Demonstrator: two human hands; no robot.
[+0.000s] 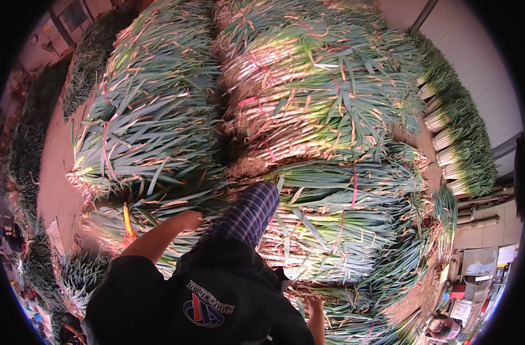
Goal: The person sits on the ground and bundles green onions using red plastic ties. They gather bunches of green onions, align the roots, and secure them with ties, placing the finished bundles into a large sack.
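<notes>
My left hand (191, 221) is held over the leaves of long green onions beside my plaid-covered knee (254, 207). Its fingers curl, and whether it grips anything is unclear. My right hand (315, 304) hangs low near a bundle of green onions (344, 297); my dark shirt (150, 302) covers part of that arm. Against my leg lies a large bundle of green onions (331, 241) with white stalks, tied with a red strap (354, 185). Left of my left forearm stands a narrow yellow-orange object (128, 222), its kind unclear.
Tall stacks of green onions rise ahead on the left (150, 108) and right (305, 95), with a dark gap (223, 142) between them. Trimmed bundles (448, 142) line the right wall. A strip of floor (57, 172) runs along the left. A person (444, 328) is at lower right.
</notes>
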